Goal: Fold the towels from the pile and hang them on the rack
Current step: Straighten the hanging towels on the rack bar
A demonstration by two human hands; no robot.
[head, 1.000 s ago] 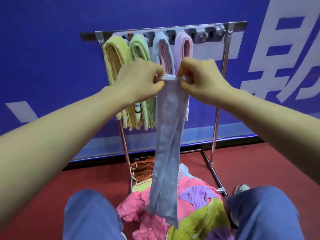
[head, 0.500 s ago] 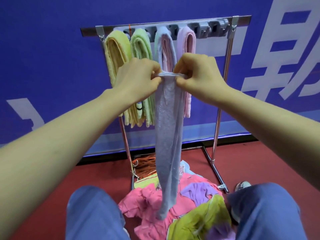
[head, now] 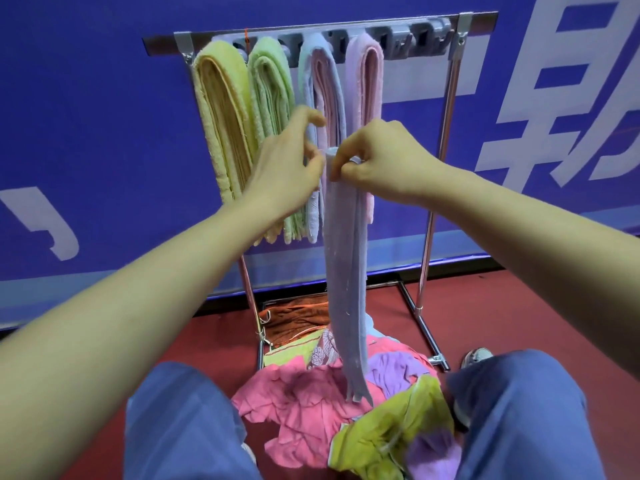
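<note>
A lavender-blue towel [head: 346,271], folded into a long narrow strip, hangs straight down in front of the rack [head: 478,22]. My right hand [head: 381,161] pinches its top end. My left hand [head: 284,168] is just left of that top end, fingers spread apart and not gripping it. Several folded towels hang on the rack's left half, from a yellow one [head: 221,109] to a pink one [head: 367,98]. The pile [head: 304,403] of pink, purple and yellow-green towels lies on the floor between my knees.
Grey hooks [head: 426,38] on the rack's right part hold nothing. An orange-brown towel [head: 298,320] lies at the rack's base. A blue banner wall [head: 86,133] stands right behind the rack. My knees [head: 180,427] flank the pile, and a shoe [head: 478,356] is near the rack's right foot.
The towel's top has been brought together into a narrower strip, now held by my right hand alone. My left hand has let go and spread its fingers.
</note>
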